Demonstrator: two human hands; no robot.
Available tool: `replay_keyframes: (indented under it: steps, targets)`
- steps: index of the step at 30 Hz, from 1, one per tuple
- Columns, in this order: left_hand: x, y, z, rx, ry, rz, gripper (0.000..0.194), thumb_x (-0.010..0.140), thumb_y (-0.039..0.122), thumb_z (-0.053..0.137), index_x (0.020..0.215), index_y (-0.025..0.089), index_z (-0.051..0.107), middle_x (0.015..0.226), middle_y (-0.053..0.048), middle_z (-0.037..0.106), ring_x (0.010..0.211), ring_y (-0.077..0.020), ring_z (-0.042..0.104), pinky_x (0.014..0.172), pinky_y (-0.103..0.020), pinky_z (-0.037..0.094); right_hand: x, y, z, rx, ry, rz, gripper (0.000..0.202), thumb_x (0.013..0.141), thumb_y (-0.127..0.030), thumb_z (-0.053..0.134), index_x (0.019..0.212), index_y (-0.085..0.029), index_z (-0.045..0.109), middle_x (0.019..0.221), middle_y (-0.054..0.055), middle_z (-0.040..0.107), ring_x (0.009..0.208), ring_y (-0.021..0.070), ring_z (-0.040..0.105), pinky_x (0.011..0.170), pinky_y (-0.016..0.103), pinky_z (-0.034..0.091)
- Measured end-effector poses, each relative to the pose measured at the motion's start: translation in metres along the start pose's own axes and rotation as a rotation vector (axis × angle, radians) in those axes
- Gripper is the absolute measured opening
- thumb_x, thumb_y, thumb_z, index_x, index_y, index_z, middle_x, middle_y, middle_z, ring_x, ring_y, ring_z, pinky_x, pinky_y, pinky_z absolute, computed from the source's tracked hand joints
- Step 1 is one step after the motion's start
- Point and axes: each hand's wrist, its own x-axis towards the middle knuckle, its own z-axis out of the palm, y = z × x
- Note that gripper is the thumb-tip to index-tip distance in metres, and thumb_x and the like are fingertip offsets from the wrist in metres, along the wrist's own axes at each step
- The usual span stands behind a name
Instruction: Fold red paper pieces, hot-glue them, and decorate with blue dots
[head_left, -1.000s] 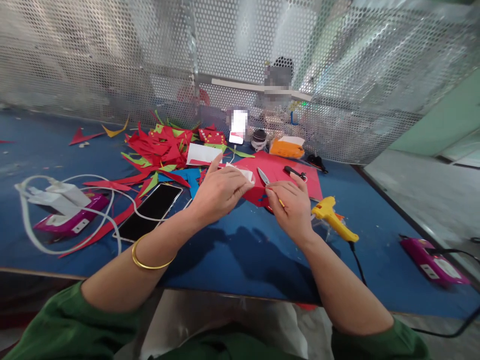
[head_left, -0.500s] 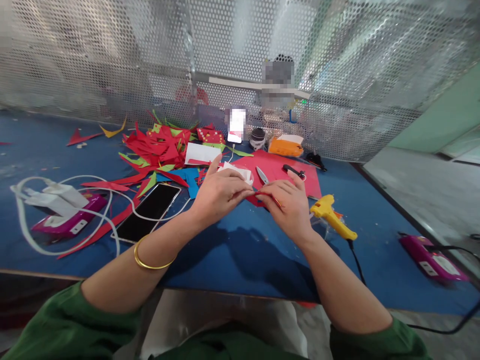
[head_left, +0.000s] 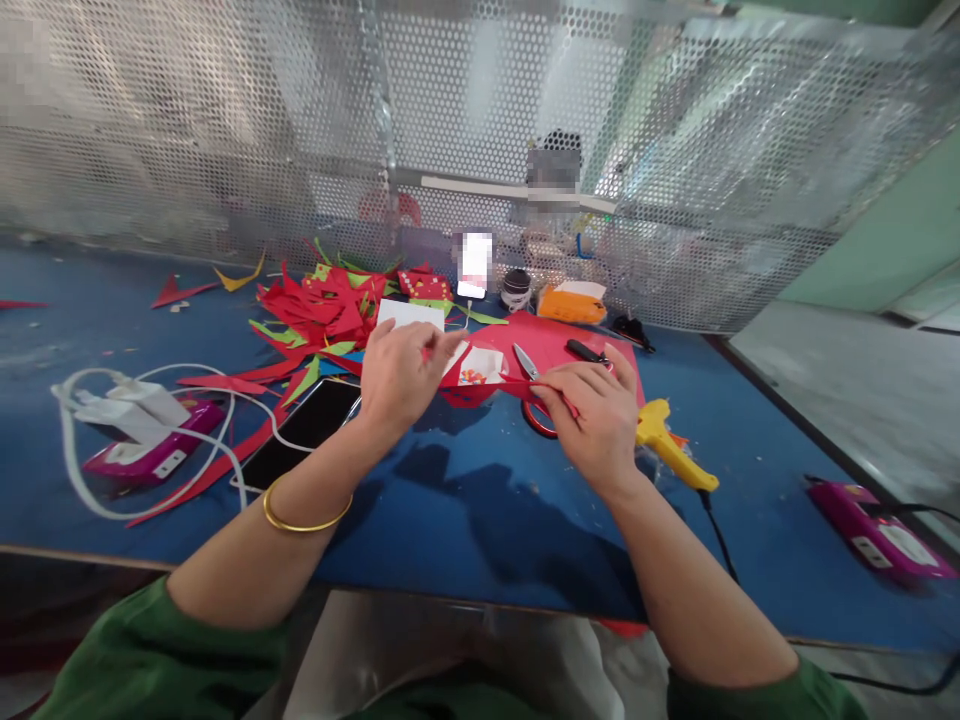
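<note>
My left hand point(head_left: 405, 375) is raised beside the white papers, thumb and fingertips drawn close together; whatever may be between them is too small to make out. My right hand point(head_left: 596, 420) pinches a narrow red strip point(head_left: 517, 381) between thumb and fingers. The strip's free end points left, toward my left hand but apart from it. Just beyond lies a small white sheet with coloured spots point(head_left: 480, 368). Scissors point(head_left: 525, 362) with a red handle lie partly behind my right hand. Under them spreads a large red sheet point(head_left: 555, 335).
Red and green scraps point(head_left: 330, 305) are heaped at the back left. A dark phone point(head_left: 300, 435) and white cables lie left, by a purple power strip point(head_left: 161, 450). A yellow glue gun point(head_left: 675, 450) and another purple strip point(head_left: 874, 530) are right. A lit phone point(head_left: 474, 268) stands behind.
My left hand has moved left, away from the red strip and my right hand. The right hand has shifted slightly right and still pinches the strip. More of the scissors and spotted sheet shows.
</note>
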Motion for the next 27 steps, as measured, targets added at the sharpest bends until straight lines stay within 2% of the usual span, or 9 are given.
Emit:
replay_keyframes:
  steps: [3, 6, 12, 16, 18, 20, 23, 27]
  targets:
    - [-0.002, 0.001, 0.000, -0.028, -0.161, -0.107, 0.021, 0.079, 0.044, 0.073, 0.081, 0.024, 0.074, 0.077, -0.003, 0.077, 0.070, -0.0197, 0.067, 0.078, -0.036, 0.048, -0.001, 0.000, 0.001, -0.005, -0.025, 0.003, 0.016, 0.096, -0.029, 0.058, 0.086, -0.025, 0.069, 0.083, -0.003, 0.075, 0.084, 0.0156, 0.068, 0.113, 0.045, 0.029]
    - [-0.004, 0.003, -0.001, -0.056, -0.325, -0.211, 0.016, 0.083, 0.035, 0.067, 0.083, 0.024, 0.078, 0.082, -0.003, 0.078, 0.073, -0.0187, 0.068, 0.068, -0.030, 0.045, -0.002, 0.001, 0.003, -0.001, -0.057, 0.003, 0.016, 0.096, -0.030, 0.059, 0.086, -0.024, 0.070, 0.083, -0.003, 0.075, 0.086, 0.0160, 0.068, 0.115, 0.046, 0.026]
    - [-0.006, 0.010, 0.002, -0.133, -0.470, -0.161, 0.020, 0.086, 0.034, 0.062, 0.081, 0.022, 0.078, 0.074, -0.002, 0.074, 0.067, -0.0149, 0.062, 0.064, -0.028, 0.039, -0.003, 0.002, 0.005, 0.034, -0.090, 0.057, 0.017, 0.095, -0.034, 0.060, 0.085, -0.025, 0.071, 0.084, -0.003, 0.076, 0.087, 0.0166, 0.068, 0.114, 0.046, 0.026]
    - [-0.009, 0.014, 0.003, -0.153, -0.490, -0.130, 0.032, 0.091, 0.038, 0.057, 0.072, 0.019, 0.076, 0.062, -0.002, 0.068, 0.059, -0.0132, 0.055, 0.059, -0.028, 0.036, -0.003, 0.003, 0.006, 0.042, -0.091, 0.089, 0.018, 0.095, -0.035, 0.060, 0.083, -0.025, 0.070, 0.083, -0.004, 0.075, 0.085, 0.0167, 0.068, 0.113, 0.044, 0.026]
    - [-0.010, 0.015, 0.004, -0.167, -0.481, -0.127, 0.034, 0.090, 0.041, 0.058, 0.070, 0.020, 0.075, 0.060, -0.002, 0.067, 0.058, -0.0131, 0.055, 0.064, -0.029, 0.040, -0.003, 0.004, 0.007, 0.041, -0.102, 0.101, 0.018, 0.095, -0.035, 0.060, 0.084, -0.026, 0.070, 0.083, -0.004, 0.075, 0.085, 0.0165, 0.068, 0.114, 0.044, 0.026]
    - [-0.012, 0.017, 0.005, -0.183, -0.480, -0.119, 0.027, 0.085, 0.042, 0.067, 0.070, 0.021, 0.074, 0.062, 0.000, 0.069, 0.057, -0.0124, 0.056, 0.082, -0.034, 0.044, -0.004, 0.004, 0.007, 0.043, -0.112, 0.106, 0.017, 0.096, -0.034, 0.059, 0.086, -0.026, 0.070, 0.084, -0.004, 0.075, 0.086, 0.0166, 0.068, 0.114, 0.045, 0.025]
    - [-0.014, 0.017, 0.008, -0.169, -0.509, -0.103, 0.013, 0.079, 0.034, 0.074, 0.070, 0.024, 0.074, 0.062, 0.005, 0.070, 0.058, -0.0115, 0.056, 0.109, -0.045, 0.031, -0.005, 0.005, 0.008, 0.044, -0.126, 0.110, 0.017, 0.096, -0.035, 0.058, 0.088, -0.026, 0.071, 0.086, -0.004, 0.076, 0.086, 0.0172, 0.068, 0.114, 0.046, 0.025]
    - [-0.016, 0.014, 0.010, -0.130, -0.518, -0.052, 0.011, 0.082, 0.026, 0.068, 0.075, 0.025, 0.077, 0.065, 0.005, 0.071, 0.062, -0.0128, 0.058, 0.114, -0.051, 0.025, -0.006, 0.006, 0.009, 0.040, -0.153, 0.106, 0.016, 0.095, -0.035, 0.059, 0.096, -0.027, 0.073, 0.090, -0.002, 0.077, 0.088, 0.0179, 0.068, 0.115, 0.048, 0.024]
